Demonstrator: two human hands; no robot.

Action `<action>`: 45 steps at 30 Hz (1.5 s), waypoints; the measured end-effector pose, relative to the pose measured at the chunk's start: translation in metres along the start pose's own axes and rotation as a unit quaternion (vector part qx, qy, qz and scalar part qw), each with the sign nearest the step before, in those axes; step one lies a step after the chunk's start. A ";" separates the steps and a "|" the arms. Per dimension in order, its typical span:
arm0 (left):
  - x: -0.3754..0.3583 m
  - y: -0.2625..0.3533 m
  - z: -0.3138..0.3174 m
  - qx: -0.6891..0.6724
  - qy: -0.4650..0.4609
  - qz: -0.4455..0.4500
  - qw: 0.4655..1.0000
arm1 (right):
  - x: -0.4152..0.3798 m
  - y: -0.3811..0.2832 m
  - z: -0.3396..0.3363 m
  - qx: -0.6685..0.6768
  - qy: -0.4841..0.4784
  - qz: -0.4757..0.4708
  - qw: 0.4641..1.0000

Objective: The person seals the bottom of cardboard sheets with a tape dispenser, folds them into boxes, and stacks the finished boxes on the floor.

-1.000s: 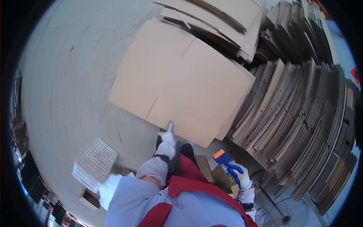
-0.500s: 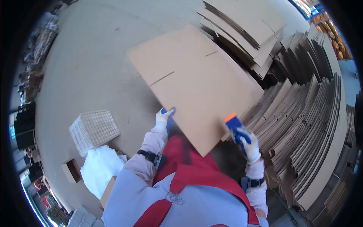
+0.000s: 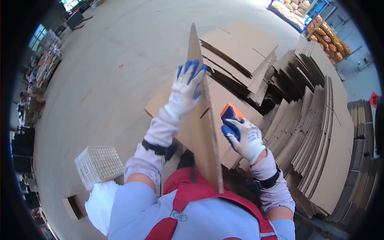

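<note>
A cardboard sheet (image 3: 196,132) stands nearly edge-on in front of my body, its long edge running away from my apron. My left hand (image 3: 185,90), in a white glove with blue fingertips, lies with fingers spread on the left face of that sheet near its far end. Right of the sheet, my right hand (image 3: 244,138) is closed around a blue-and-orange block-like tool (image 3: 229,112) whose exact kind I cannot make out. Another cardboard sheet (image 3: 158,105) lies flat underneath, partly hidden by the upright one.
Stacked flat cardboard (image 3: 240,44) lies ahead to the right. Rows of leaning cardboard sheets (image 3: 308,140) fill the right side. A white plastic crate (image 3: 100,164), a small open box (image 3: 75,207) and white sheeting (image 3: 102,204) are on the floor at left.
The cardboard sheet has swung from lying broad face up to standing on edge. My left hand has moved forward from its near edge and opened against it. My right hand has shifted left with the tool.
</note>
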State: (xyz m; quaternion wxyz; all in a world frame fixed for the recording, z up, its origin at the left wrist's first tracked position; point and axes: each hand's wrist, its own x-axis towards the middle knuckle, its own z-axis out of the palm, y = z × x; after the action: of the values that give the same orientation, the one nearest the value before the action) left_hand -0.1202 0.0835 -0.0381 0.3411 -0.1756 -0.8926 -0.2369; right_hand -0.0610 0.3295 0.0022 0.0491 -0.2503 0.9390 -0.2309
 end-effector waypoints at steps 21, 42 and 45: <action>0.068 -0.037 -0.025 -0.006 -0.345 0.269 0.899 | 0.030 0.092 0.000 -0.030 0.033 0.090 0.995; -0.026 0.061 0.042 -0.137 -0.806 -0.241 0.523 | 0.105 0.103 -0.050 -0.143 -0.049 0.122 0.981; -0.023 0.054 0.097 0.158 -0.817 0.014 0.554 | 0.100 0.093 -0.045 -0.160 0.011 0.148 0.976</action>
State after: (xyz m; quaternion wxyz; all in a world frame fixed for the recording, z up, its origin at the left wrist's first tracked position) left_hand -0.1287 0.1771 -0.1010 -0.5097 -0.2498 -0.8079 0.1582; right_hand -0.1989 0.3698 0.0017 0.0314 -0.1110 0.9908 -0.0709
